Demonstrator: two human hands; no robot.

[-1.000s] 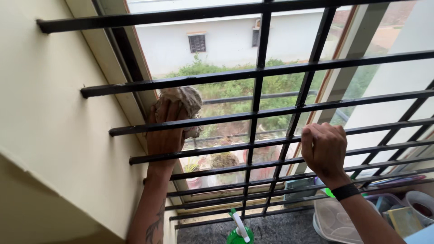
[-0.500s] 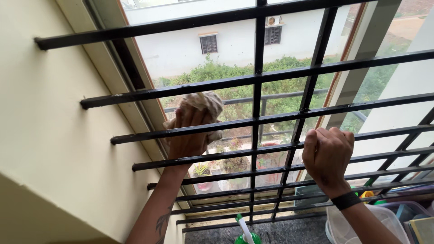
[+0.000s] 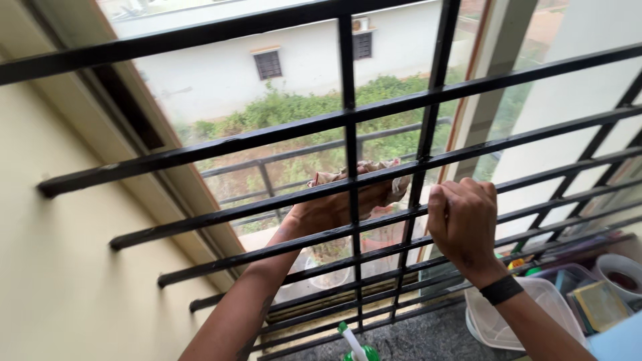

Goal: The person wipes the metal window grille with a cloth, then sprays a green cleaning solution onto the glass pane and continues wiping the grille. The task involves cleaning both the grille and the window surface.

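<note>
My left hand (image 3: pixel 328 208) reaches between the black window bars and presses a crumpled beige cloth (image 3: pixel 384 179) against the window glass behind the grille. The cloth sits near the middle of the window, beside a vertical bar. My right hand (image 3: pixel 463 224) is closed around a horizontal bar of the black metal grille (image 3: pixel 227 144), just right of the cloth. A black band circles my right wrist.
A green spray bottle (image 3: pixel 354 344) with a white nozzle stands on the dark stone ledge below. Clear plastic containers (image 3: pixel 528 314) and a white cup (image 3: pixel 618 271) sit at the lower right. A cream wall (image 3: pixel 60 281) closes the left side.
My left hand has swept the cloth to the right across the glass, from the left frame toward the middle. My right hand keeps its hold on the bar. The view shifted left.
</note>
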